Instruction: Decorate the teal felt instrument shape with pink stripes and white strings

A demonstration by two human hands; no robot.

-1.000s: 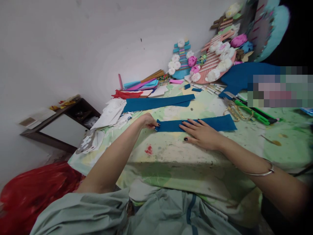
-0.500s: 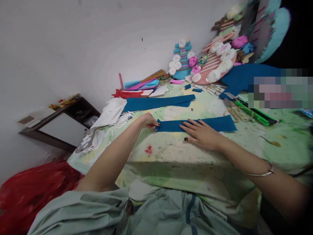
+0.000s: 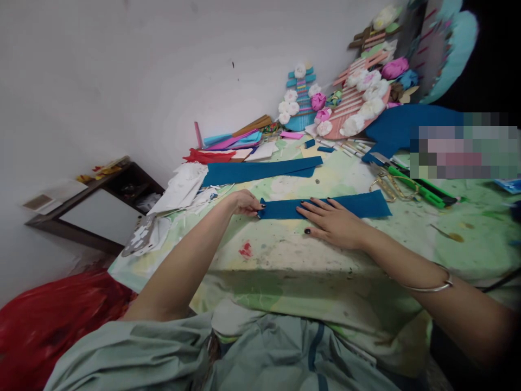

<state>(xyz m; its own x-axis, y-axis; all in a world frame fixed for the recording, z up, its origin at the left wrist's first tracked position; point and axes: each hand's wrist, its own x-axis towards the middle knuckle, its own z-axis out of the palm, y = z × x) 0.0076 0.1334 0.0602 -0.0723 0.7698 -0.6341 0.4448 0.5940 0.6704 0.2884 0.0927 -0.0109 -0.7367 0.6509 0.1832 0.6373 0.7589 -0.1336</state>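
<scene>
Hardly anything has moved since the earlier frame beyond a slight shift of view. The left hand pinches the blue strip at its left end, nearly closed; the right hand lies flat, fingers spread, gripping nothing, on its middle, presumably to stop it sliding on the table. 1 green cutter rests to the right, probably for easy reach.

A strip lies on the desk, scissors beside its right end, a second strip behind it; left of the desk stands a cabinet.
</scene>
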